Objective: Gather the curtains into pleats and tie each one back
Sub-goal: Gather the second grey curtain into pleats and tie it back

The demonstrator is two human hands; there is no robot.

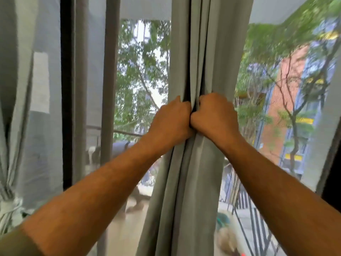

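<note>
Far left of both grips, a tied-back curtain [8, 191] hangs bunched by its tie. The left grip [170, 120] is closed on the folds of the grey-green curtain [186, 182] at centre; touching it, the right grip [215, 115] is clenched on the same pleats, with the window [142, 80] behind.

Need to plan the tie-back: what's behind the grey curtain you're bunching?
Either side of the curtain, window glass shows trees and a brick building. Directly behind the gathered folds and both hands, nothing can be seen.
</note>
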